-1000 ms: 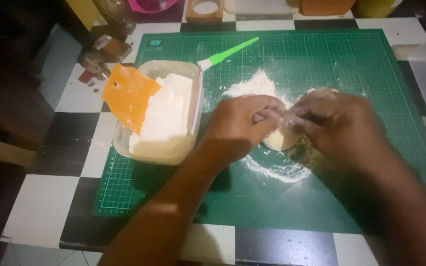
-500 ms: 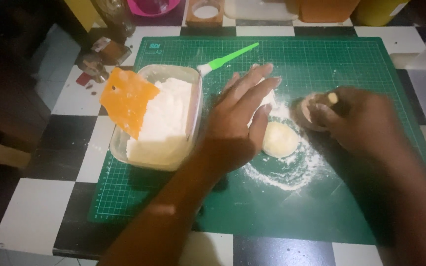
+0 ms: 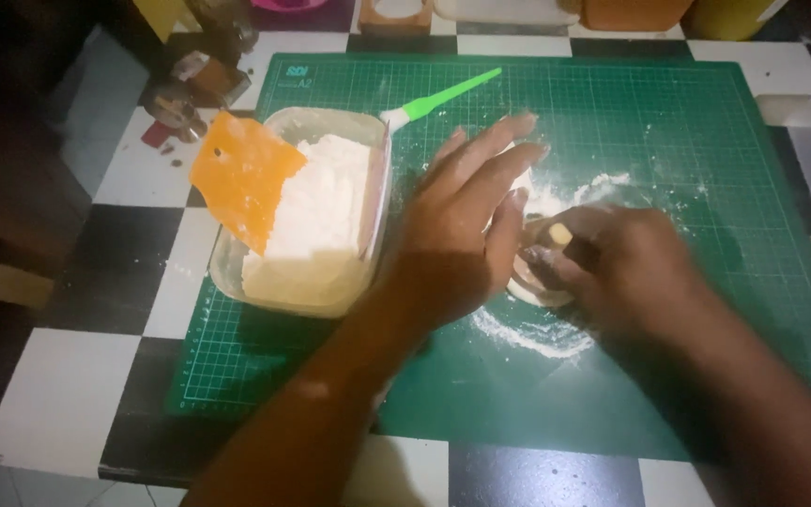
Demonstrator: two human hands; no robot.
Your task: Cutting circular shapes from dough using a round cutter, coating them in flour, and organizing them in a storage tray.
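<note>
While flour dusts the green cutting mat (image 3: pixel 687 122), two hands work dough on a black-and-white checkered tabletop (image 3: pixel 77 394).
Left hand (image 3: pixel 462 235), fingers spread, hovers mid-mat; right hand (image 3: pixel 631 268) curls around the dough piece (image 3: pixel 542 282); flour tub (image 3: pixel 316 211) with an orange scraper (image 3: pixel 241 178) sits at the mat's left edge.

Flour tub (image 3: pixel 316 221) left of dough (image 3: pixel 532 282), both on mat (image 3: pixel 706 131)

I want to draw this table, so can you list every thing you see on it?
Green gridded cutting mat: one, covers the checkered table.
Clear plastic tub of white flour: one, left on the mat.
Orange flat plastic scraper: one, leaning in the tub.
Green-handled brush: one, beside the tub's top corner.
Pale dough piece: one, on loose flour, mid-mat.
Left hand: open, fingers spread above the mat.
Right hand: on the dough.
</note>
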